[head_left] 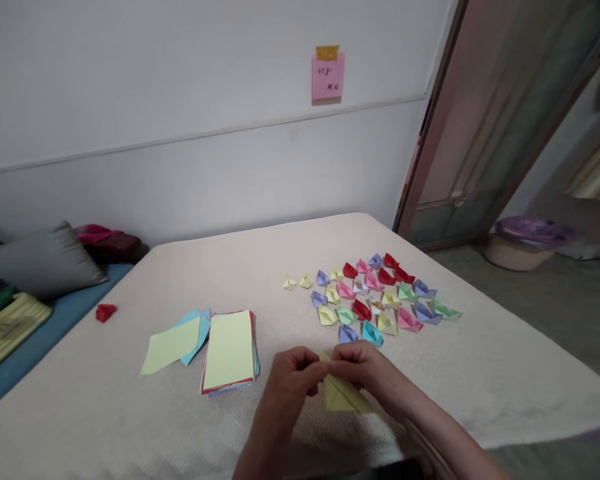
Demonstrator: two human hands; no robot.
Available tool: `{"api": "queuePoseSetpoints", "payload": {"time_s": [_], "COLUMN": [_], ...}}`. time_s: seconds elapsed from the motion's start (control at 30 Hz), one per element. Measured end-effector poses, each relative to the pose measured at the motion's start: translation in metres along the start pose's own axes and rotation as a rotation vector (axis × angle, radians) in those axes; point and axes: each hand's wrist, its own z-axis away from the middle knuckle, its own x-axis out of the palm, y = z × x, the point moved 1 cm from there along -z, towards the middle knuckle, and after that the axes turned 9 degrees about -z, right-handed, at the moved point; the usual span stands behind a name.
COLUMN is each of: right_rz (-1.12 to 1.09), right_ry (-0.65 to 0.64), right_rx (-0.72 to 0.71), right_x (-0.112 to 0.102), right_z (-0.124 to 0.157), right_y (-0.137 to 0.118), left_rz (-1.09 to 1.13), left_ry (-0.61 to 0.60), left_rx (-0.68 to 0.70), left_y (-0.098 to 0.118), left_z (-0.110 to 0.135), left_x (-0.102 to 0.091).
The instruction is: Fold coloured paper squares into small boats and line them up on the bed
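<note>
Between my hands is a folded piece of pale yellow paper (344, 398) with crease lines across it. My left hand (296, 375) pinches its upper left edge between thumb and fingers. My right hand (363, 365) grips the same paper at the top, the two thumbs close together. Beyond my hands, several small folded paper boats (362, 309) in red, pink, yellow, green, blue and purple stand in loose rows. To the left of my left hand lies a stack of coloured paper (231, 350) with a pale yellow sheet on top.
Loose yellow and blue sheets (173, 345) lie left of the stack. A red folded paper piece (105, 312) sits by the left edge of the cloth-covered surface (130, 413). A grey pillow (45, 259) is farther left. A pink note (327, 79) is taped to the wall.
</note>
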Motion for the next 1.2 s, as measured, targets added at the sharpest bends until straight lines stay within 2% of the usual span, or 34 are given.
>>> {"api": "queuePoseSetpoints", "payload": {"time_s": [0.27,0.53,0.77,0.97,1.2], "right_rz": [0.037,-0.002,-0.059,0.123,0.326], "right_ry": [0.017,0.08,0.13,0.197,0.19], "right_rx": [-0.1,-0.162,-0.299,-0.397,-0.545], "right_x": [-0.011,-0.005,-0.005,-0.007,-0.008], "right_z": [0.002,0.0,0.002,0.004,0.005], "right_y": [-0.006,-0.007,-0.007,-0.005,-0.008], "left_rz": [0.157,0.164,0.203,0.222,0.244], "left_ry": [0.2,0.295,0.286,0.217,0.201], "left_rx": [0.022,0.062,0.101,0.1,0.098], "left_y": [0.002,-0.004,-0.006,-0.004,-0.009], "left_z": [-0.001,-0.002,-0.004,-0.005,-0.006], "left_x": [-0.009,-0.011,-0.013,-0.016,-0.017]}}
